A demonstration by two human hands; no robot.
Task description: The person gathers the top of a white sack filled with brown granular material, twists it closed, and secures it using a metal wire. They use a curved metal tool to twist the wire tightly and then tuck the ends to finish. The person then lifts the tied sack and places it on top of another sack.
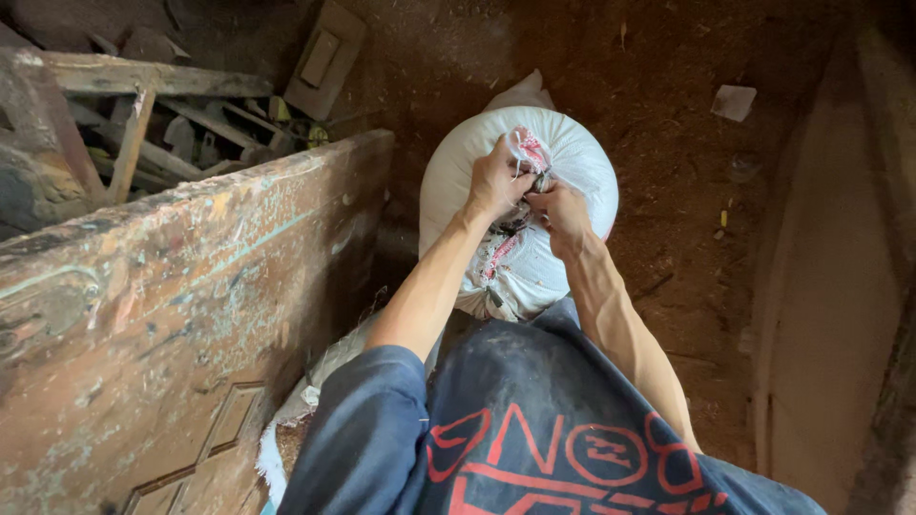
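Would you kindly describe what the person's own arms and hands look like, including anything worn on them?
Both arms are bare from above the elbow down. The left hand and right hand wear no gloves, and no rings or watch are visible. A short dark blue sleeve covers the left upper arm; it belongs to a dark T-shirt with red printed lettering.

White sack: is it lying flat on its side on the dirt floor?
No. The white sack stands upright and bulging on the dirt floor, with the left hand and right hand gripping its gathered top.
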